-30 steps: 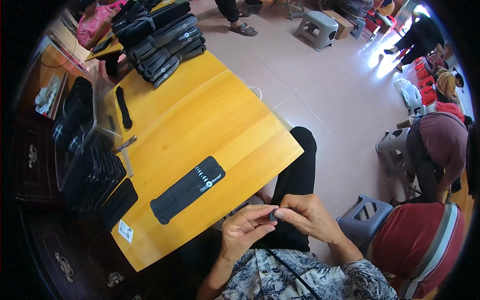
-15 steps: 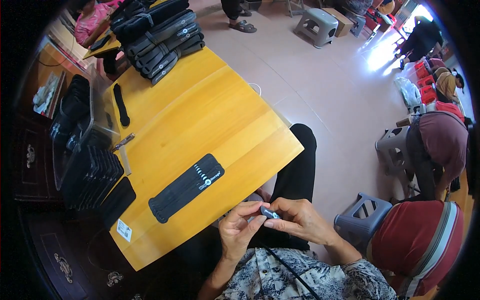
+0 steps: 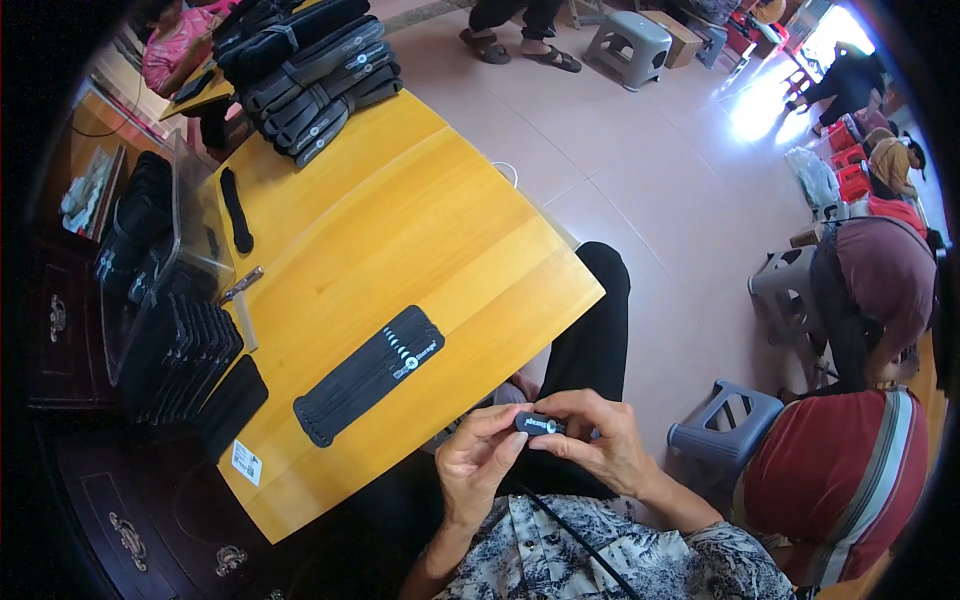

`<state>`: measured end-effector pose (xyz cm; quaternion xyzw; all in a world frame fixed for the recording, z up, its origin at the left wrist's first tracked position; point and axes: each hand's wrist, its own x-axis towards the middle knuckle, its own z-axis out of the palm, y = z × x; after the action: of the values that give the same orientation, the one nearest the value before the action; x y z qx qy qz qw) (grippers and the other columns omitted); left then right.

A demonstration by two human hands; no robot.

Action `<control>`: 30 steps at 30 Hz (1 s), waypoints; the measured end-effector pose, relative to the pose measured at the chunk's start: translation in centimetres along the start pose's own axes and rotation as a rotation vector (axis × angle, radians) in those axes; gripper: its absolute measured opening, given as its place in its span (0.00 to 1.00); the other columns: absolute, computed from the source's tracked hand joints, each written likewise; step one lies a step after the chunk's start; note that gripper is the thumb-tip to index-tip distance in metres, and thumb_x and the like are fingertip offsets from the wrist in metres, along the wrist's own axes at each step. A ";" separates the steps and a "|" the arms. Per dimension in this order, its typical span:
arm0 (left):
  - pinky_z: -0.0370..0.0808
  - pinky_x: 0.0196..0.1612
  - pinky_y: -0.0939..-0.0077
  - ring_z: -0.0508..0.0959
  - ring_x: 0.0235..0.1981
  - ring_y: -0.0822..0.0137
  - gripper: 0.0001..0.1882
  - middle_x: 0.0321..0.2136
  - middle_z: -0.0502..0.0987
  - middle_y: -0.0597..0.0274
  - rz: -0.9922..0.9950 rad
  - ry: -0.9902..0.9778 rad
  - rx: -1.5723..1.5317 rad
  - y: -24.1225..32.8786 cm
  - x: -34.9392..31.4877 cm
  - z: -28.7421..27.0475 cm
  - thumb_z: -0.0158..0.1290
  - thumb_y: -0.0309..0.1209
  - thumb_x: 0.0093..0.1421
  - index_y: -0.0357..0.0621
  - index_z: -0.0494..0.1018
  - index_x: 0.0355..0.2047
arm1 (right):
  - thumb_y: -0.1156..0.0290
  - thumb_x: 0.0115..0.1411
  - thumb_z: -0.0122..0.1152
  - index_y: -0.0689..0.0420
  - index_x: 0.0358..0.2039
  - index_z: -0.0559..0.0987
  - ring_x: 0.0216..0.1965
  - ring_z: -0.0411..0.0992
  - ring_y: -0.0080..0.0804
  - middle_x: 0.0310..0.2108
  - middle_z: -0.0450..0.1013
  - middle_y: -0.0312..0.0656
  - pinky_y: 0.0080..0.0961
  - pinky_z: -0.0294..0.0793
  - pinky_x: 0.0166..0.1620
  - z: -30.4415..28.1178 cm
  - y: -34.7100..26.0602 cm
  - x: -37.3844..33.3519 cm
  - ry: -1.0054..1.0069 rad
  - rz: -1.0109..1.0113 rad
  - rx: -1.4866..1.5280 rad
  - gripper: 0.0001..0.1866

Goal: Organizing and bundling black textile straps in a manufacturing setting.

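Note:
Close to my body, past the table's near right edge, my left hand [image 3: 475, 455] and my right hand [image 3: 597, 440] pinch a small black strap [image 3: 533, 424] between them. White print shows on its rounded end; the rest is hidden by my fingers. Thumbs and forefingers of both hands close on it. On the yellow table [image 3: 430, 220], a neat overlapped set of black straps [image 3: 360, 385] with white print lies nearest to my hands. A single black strap [image 3: 236, 210] lies farther off at the left edge.
Bundled black straps [image 3: 320, 85] are piled at the table's far end. Along the left stand a clear plastic bin [image 3: 190, 215], rows of black straps [image 3: 185, 355] and a knife-like tool [image 3: 243, 283]. Grey stools [image 3: 725, 425] and a red striped cushion-like thing [image 3: 830, 490] are at right; other people work nearby.
The strap's printed end has turned to face up more, and my right fingers have shifted over it. In the background a person's sandalled feet have stepped to the right.

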<state>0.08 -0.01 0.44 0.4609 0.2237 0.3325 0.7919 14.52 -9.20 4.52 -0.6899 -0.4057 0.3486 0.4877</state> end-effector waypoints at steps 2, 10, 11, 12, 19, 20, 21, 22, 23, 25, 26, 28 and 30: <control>0.75 0.49 0.78 0.77 0.45 0.68 0.16 0.45 0.76 0.51 0.020 0.016 -0.004 0.0 -0.1 0.0 0.52 0.14 0.58 0.33 0.73 0.47 | 0.67 0.54 0.67 0.59 0.44 0.78 0.21 0.71 0.24 0.28 0.76 0.40 0.21 0.71 0.23 0.0 0.1 0.1 -0.029 -0.083 -0.061 0.18; 0.75 0.45 0.82 0.77 0.40 0.71 0.12 0.43 0.77 0.52 0.022 0.092 0.131 0.2 -0.3 -0.3 0.54 0.14 0.57 0.32 0.77 0.42 | 0.71 0.53 0.66 0.61 0.41 0.81 0.31 0.77 0.32 0.33 0.79 0.45 0.24 0.77 0.32 0.1 0.1 0.2 -0.016 -0.199 -0.115 0.15; 0.75 0.45 0.82 0.77 0.40 0.71 0.12 0.43 0.77 0.52 0.022 0.091 0.131 0.3 -0.3 -0.2 0.54 0.14 0.57 0.32 0.77 0.42 | 0.71 0.53 0.66 0.61 0.41 0.81 0.30 0.77 0.32 0.32 0.78 0.45 0.24 0.77 0.31 0.1 0.1 0.2 -0.018 -0.168 -0.119 0.15; 0.75 0.45 0.82 0.77 0.40 0.71 0.12 0.43 0.77 0.52 0.007 0.099 0.117 0.3 -0.3 -0.1 0.54 0.14 0.57 0.32 0.77 0.42 | 0.71 0.53 0.66 0.61 0.41 0.81 0.30 0.77 0.32 0.32 0.78 0.45 0.24 0.77 0.31 0.1 0.1 0.3 -0.017 -0.167 -0.119 0.15; 0.75 0.45 0.82 0.77 0.40 0.71 0.12 0.43 0.77 0.52 -0.024 0.118 0.055 0.3 -0.3 0.0 0.54 0.15 0.58 0.32 0.76 0.43 | 0.70 0.54 0.65 0.58 0.44 0.81 0.29 0.76 0.32 0.32 0.78 0.44 0.27 0.76 0.30 0.3 0.4 0.1 0.027 -0.197 -0.087 0.16; 0.75 0.45 0.82 0.77 0.40 0.71 0.12 0.43 0.77 0.52 -0.028 0.116 0.055 0.3 -0.3 0.0 0.54 0.15 0.58 0.32 0.76 0.43 | 0.70 0.54 0.65 0.58 0.44 0.81 0.30 0.77 0.32 0.33 0.79 0.44 0.27 0.76 0.31 0.3 0.4 0.1 0.021 -0.190 -0.092 0.16; 0.75 0.45 0.82 0.77 0.39 0.71 0.12 0.43 0.77 0.53 -0.027 0.114 0.053 0.3 -0.3 0.0 0.54 0.16 0.58 0.32 0.76 0.44 | 0.70 0.54 0.65 0.58 0.44 0.81 0.30 0.77 0.32 0.33 0.79 0.44 0.27 0.76 0.31 0.4 0.4 0.1 0.023 -0.187 -0.092 0.16; 0.75 0.45 0.81 0.77 0.39 0.72 0.12 0.43 0.77 0.53 -0.025 0.113 0.053 0.3 -0.3 0.0 0.54 0.16 0.58 0.31 0.76 0.44 | 0.71 0.53 0.66 0.59 0.44 0.80 0.28 0.76 0.30 0.31 0.78 0.44 0.24 0.74 0.29 0.5 0.6 0.2 0.041 -0.206 -0.080 0.17; 0.75 0.45 0.81 0.77 0.39 0.72 0.12 0.43 0.77 0.53 -0.027 0.112 0.053 0.2 -0.3 0.0 0.54 0.16 0.58 0.31 0.76 0.44 | 0.72 0.53 0.67 0.60 0.44 0.80 0.26 0.75 0.27 0.29 0.77 0.44 0.22 0.73 0.27 0.6 0.7 0.2 0.059 -0.226 -0.069 0.17; 0.74 0.45 0.81 0.77 0.39 0.72 0.12 0.42 0.77 0.53 -0.052 0.125 0.061 0.0 -0.3 -0.1 0.53 0.16 0.59 0.32 0.76 0.44 | 0.71 0.53 0.67 0.59 0.44 0.80 0.26 0.74 0.26 0.29 0.77 0.43 0.21 0.72 0.26 0.6 0.8 0.1 0.061 -0.209 -0.059 0.17; 0.74 0.45 0.81 0.77 0.39 0.72 0.12 0.42 0.77 0.53 -0.055 0.126 0.062 0.0 -0.3 -0.1 0.53 0.16 0.59 0.32 0.76 0.44 | 0.71 0.53 0.67 0.59 0.44 0.80 0.26 0.74 0.25 0.29 0.77 0.43 0.20 0.72 0.26 0.6 0.9 0.1 0.062 -0.195 -0.051 0.17; 0.74 0.44 0.81 0.77 0.39 0.72 0.13 0.42 0.77 0.53 -0.015 0.114 0.123 0.1 -0.2 0.0 0.53 0.16 0.59 0.32 0.76 0.45 | 0.71 0.53 0.66 0.59 0.44 0.81 0.25 0.74 0.23 0.29 0.77 0.43 0.19 0.71 0.26 0.6 0.9 0.2 0.058 -0.177 -0.038 0.17; 0.74 0.44 0.81 0.77 0.39 0.72 0.13 0.42 0.77 0.53 -0.016 0.114 0.127 0.2 -0.2 0.1 0.53 0.17 0.59 0.33 0.76 0.45 | 0.71 0.54 0.66 0.58 0.44 0.81 0.25 0.74 0.22 0.29 0.78 0.42 0.18 0.71 0.25 0.5 0.7 0.1 0.053 -0.157 -0.023 0.16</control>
<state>0.00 -0.13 0.66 0.4888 0.2928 0.3371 0.7495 14.31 -9.09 3.71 -0.6707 -0.4495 0.2862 0.5160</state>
